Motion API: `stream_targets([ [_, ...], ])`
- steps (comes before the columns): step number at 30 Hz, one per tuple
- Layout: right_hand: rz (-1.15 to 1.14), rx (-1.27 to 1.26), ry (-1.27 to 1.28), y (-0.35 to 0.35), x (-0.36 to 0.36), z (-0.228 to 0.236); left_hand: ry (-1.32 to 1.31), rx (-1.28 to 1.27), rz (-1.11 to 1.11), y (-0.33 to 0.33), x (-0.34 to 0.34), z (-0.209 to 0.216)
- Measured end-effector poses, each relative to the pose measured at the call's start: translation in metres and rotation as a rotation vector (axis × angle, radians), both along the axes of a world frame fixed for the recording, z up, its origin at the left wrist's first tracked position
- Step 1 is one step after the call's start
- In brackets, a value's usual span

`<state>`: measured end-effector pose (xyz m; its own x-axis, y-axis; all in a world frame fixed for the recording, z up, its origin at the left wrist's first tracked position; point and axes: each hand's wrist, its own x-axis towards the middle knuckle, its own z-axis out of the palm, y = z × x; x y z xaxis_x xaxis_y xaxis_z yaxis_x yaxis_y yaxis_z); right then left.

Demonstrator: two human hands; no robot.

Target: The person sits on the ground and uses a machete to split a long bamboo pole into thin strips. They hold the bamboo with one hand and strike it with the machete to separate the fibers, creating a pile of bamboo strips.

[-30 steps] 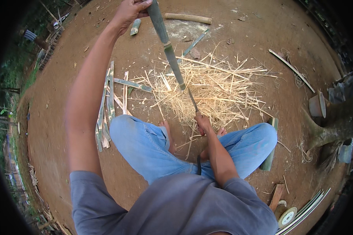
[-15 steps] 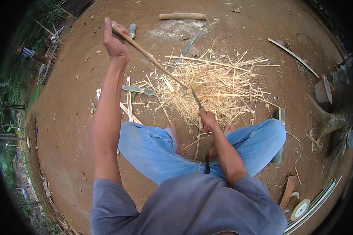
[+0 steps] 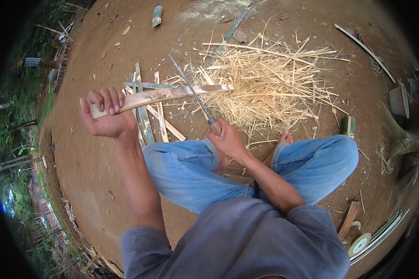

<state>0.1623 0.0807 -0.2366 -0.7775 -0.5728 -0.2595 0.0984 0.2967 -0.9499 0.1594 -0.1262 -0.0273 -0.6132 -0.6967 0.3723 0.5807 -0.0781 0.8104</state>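
Observation:
In my left hand (image 3: 111, 114), raised at the left, is one end of a flat bamboo strip (image 3: 156, 95), fingers curled over its top. The strip stretches rightward, and its far end hangs over a heap of pale shavings (image 3: 270, 86). My right hand (image 3: 228, 138), in front of my knees, is wrapped around the wooden handle of a knife (image 3: 198, 98). The long narrow blade points up and to the left and crosses the strip near its middle. Whether the edge touches the strip I cannot tell.
Several split bamboo strips (image 3: 145, 124) lie crossed on the ground left of the heap. Farther off are a short green bamboo section (image 3: 157, 16) and a green strip (image 3: 238, 22). At the right stands a bucket (image 3: 399, 100); a round disc (image 3: 360, 245) lies lower right.
My left hand has come down and nearer, turning the strip from a steep slant to almost level. My right hand has shifted left, the knife now across the strip's middle rather than its far end.

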Motion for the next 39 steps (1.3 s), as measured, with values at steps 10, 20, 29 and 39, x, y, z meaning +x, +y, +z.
stream_targets([
  [10,0.151,0.113,0.106,-0.027,-0.002,-0.007,0.007,0.048,0.174,-0.012,0.034,-0.022],
  [20,0.141,0.272,-0.046,-0.029,-0.026,-0.031,0.028,0.057,0.15,-0.015,0.04,-0.029],
  [29,0.087,0.417,0.056,-0.008,-0.068,-0.118,0.003,0.039,0.167,-0.022,0.028,-0.023],
  [39,0.058,0.423,0.057,-0.022,-0.064,-0.149,-0.058,0.021,0.098,-0.052,0.01,-0.018],
])
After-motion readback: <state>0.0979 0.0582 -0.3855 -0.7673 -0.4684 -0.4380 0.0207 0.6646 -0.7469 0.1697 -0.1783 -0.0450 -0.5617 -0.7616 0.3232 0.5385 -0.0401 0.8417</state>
